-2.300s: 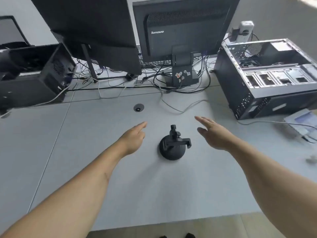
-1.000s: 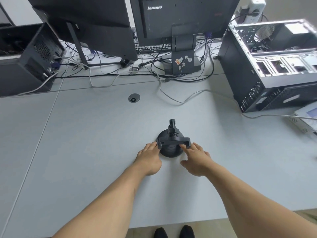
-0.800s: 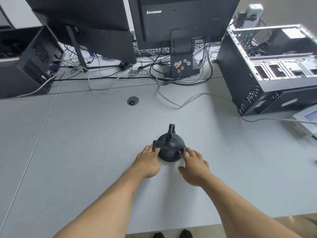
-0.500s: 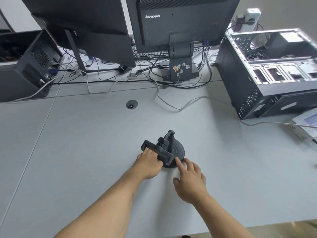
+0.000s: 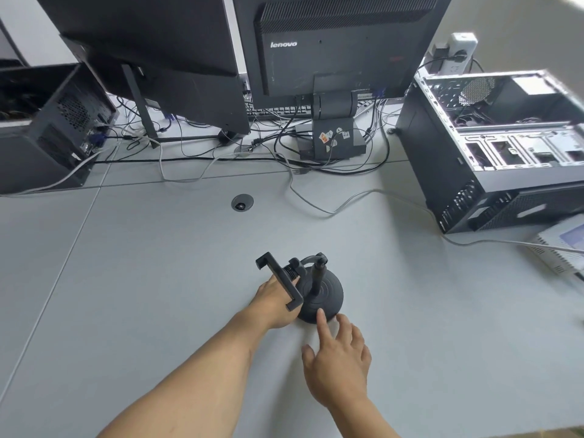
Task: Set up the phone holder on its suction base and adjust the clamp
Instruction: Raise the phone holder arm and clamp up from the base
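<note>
A black phone holder stands on the grey desk, its round suction base (image 5: 325, 295) flat on the surface with a short stem rising from the middle. The clamp bar (image 5: 278, 279) sits on the left side of the base, turned diagonally from upper left to lower right. My left hand (image 5: 273, 300) is under and behind the clamp, fingers wrapped at its back. My right hand (image 5: 338, 361) lies just in front of the base, fingers spread, its index fingertip touching the base's near rim.
Two monitors (image 5: 331, 45) with tangled cables stand at the back. An open computer case (image 5: 505, 147) lies at the right, another black case (image 5: 47, 121) at the left. A grey cable (image 5: 357, 200) crosses the desk behind the holder. A cable grommet (image 5: 242, 202) sits left of it.
Both hands came in to the holder. The clamp swung from facing me crosswise to a diagonal on the left of the base, carried by my left hand. My right hand drew back slightly.
</note>
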Demonstrator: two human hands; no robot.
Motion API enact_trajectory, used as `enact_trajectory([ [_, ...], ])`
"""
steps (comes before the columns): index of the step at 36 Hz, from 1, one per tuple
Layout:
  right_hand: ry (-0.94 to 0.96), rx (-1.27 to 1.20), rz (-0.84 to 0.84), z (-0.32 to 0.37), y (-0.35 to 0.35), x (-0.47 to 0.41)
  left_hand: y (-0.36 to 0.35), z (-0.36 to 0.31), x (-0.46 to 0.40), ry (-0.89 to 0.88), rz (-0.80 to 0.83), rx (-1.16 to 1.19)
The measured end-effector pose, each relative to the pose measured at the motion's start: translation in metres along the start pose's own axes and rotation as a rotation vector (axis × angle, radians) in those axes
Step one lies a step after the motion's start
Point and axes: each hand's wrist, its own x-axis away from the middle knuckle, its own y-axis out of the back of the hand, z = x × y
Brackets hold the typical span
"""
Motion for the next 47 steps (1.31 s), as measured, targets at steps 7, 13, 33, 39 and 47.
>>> enact_trajectory([
  [7,0.014,0.066,-0.027,0.002,-0.005,0.001,-0.003,0.002,-0.014,0.017,0.001,0.072],
  [13,-0.01,0.035,-0.018,0.006,-0.007,0.001,-0.009,0.003,-0.03,0.011,-0.007,0.12],
  [33,-0.13,-0.047,-0.005,0.033,-0.011,0.006,-0.015,-0.001,-0.05,0.018,0.036,0.022],
  [39,-0.135,-0.063,-0.017,0.032,-0.009,0.008,-0.014,0.001,-0.041,-0.023,0.04,0.022],
  [47,-0.095,-0.208,-0.256,0.022,0.036,0.017,0.01,0.008,0.015,0.12,-0.276,0.768],
])
